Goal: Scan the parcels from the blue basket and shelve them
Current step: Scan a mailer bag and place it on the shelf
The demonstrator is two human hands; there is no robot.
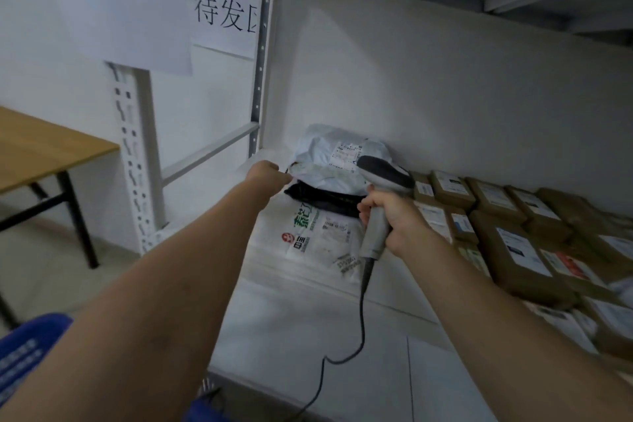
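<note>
Right grip [390, 219] wraps scanner [383, 175]; left grip [265, 171] pinches pale parcel [325, 154].

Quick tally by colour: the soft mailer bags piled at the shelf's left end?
Pale grey mailer bag: 1
Black mailer bag: 1
White mailer bag with green print: 1
Total: 3
The pale folds may hide another.
Left hand grips the pale grey mailer bag; right hand holds the barcode scanner.
</note>
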